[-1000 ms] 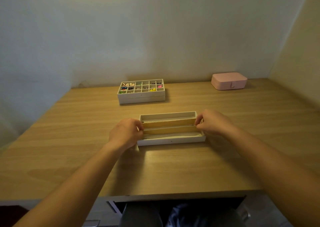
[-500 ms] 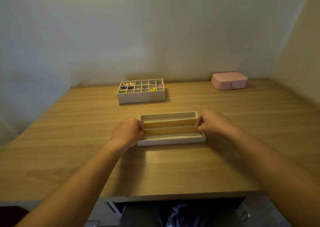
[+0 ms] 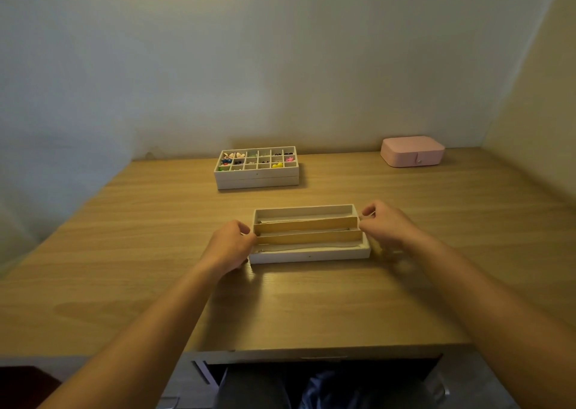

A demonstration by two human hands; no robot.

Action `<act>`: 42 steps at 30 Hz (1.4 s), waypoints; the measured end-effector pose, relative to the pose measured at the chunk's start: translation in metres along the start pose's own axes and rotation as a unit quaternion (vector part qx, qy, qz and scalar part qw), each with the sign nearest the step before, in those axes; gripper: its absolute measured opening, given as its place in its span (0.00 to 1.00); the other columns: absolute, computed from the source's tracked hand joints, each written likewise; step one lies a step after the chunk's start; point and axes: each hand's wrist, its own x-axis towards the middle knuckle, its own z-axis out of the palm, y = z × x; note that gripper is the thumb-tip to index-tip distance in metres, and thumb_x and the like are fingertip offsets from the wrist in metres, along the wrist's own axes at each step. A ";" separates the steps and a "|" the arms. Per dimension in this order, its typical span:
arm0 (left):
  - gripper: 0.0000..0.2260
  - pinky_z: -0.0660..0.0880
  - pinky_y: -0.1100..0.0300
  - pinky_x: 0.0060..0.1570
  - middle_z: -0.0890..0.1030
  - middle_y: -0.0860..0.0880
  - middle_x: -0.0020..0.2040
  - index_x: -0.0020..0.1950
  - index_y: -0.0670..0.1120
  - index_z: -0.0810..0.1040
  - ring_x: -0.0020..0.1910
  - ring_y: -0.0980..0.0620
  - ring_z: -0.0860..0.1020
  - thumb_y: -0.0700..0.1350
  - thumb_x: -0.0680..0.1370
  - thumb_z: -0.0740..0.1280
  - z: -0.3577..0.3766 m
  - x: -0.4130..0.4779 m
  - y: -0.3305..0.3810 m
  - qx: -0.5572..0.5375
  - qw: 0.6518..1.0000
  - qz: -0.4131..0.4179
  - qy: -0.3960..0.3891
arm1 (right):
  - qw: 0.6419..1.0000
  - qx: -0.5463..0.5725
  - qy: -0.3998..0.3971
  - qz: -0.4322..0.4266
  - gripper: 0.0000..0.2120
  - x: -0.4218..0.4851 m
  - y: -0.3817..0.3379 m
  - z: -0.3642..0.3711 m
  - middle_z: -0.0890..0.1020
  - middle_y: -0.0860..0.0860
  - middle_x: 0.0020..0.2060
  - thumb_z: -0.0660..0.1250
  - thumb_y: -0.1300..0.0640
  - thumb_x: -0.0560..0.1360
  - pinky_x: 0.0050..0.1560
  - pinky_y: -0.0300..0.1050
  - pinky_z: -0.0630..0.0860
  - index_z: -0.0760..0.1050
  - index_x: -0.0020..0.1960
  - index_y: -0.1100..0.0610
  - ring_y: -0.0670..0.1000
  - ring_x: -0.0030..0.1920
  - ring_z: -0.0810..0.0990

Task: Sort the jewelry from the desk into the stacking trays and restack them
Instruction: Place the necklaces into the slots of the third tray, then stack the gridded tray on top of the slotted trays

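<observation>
A white tray (image 3: 308,256) with three long compartments lies on the wooden desk (image 3: 149,240) in front of me. Thin chains (image 3: 311,248) lie along its compartments. My left hand (image 3: 229,245) grips the tray's left end with curled fingers. At the right end, my right hand (image 3: 385,226) holds the tray, thumb and fingers pinched at the far corner. A stack of two white trays (image 3: 257,179) stands farther back; the top one is a grid holding several small colourful pieces.
A shut pink jewelry box (image 3: 411,151) sits at the back right near the wall. Walls close off the desk at the back and right. Below the desk's front edge is a dark opening (image 3: 311,377).
Almost nothing differs. Both hands stay at the ends of the long tray, and the tray sits in the same spot.
</observation>
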 end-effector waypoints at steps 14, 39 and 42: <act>0.19 0.75 0.52 0.62 0.81 0.42 0.63 0.68 0.43 0.77 0.62 0.41 0.78 0.49 0.80 0.65 -0.044 0.013 -0.027 0.034 0.997 -0.023 0.070 | 0.996 0.072 -0.056 0.010 0.05 0.017 -0.060 0.056 0.81 0.57 0.49 0.62 0.59 0.80 0.53 0.58 0.84 0.76 0.50 0.58 0.59 0.51 0.82; 0.19 0.69 0.44 0.70 0.76 0.45 0.67 0.72 0.45 0.72 0.67 0.44 0.72 0.51 0.85 0.56 -0.073 0.164 -0.002 -0.255 0.959 -0.106 0.060 | 0.956 0.291 0.006 0.023 0.12 0.166 -0.113 0.084 0.76 0.50 0.50 0.54 0.46 0.83 0.66 0.58 0.74 0.76 0.50 0.46 0.54 0.58 0.76; 0.13 0.72 0.52 0.63 0.76 0.51 0.48 0.64 0.48 0.76 0.54 0.51 0.75 0.47 0.86 0.54 -0.066 0.188 0.002 -0.298 0.948 -0.107 0.045 | 0.943 0.333 0.001 0.030 0.13 0.188 -0.114 0.088 0.81 0.48 0.49 0.57 0.43 0.78 0.67 0.60 0.74 0.78 0.45 0.45 0.55 0.60 0.78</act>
